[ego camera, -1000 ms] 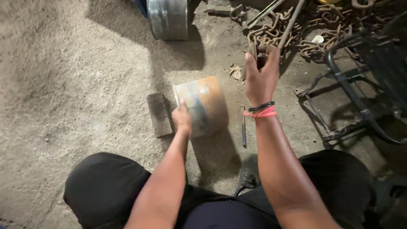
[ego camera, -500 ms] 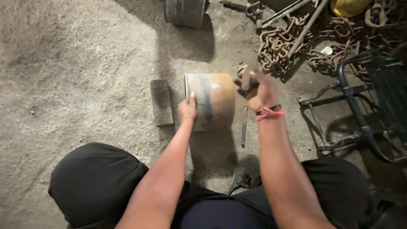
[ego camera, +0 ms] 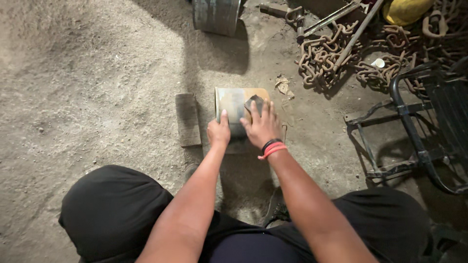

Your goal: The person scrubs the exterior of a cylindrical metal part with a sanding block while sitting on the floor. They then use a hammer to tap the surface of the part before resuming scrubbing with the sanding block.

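The cylinder (ego camera: 237, 109) lay on its side on the floor (ego camera: 97, 87), just right of a flat block (ego camera: 187, 119); the left hand (ego camera: 219, 131) rested on its near left edge, fingers curled against it; the right hand (ego camera: 262, 127) pressed a dark pad (ego camera: 255, 104) onto its top, fingers closed over the pad; chains (ego camera: 324, 58) lay far right, a black frame (ego camera: 414, 126) to the right, a drum (ego camera: 217, 15) at the far edge.
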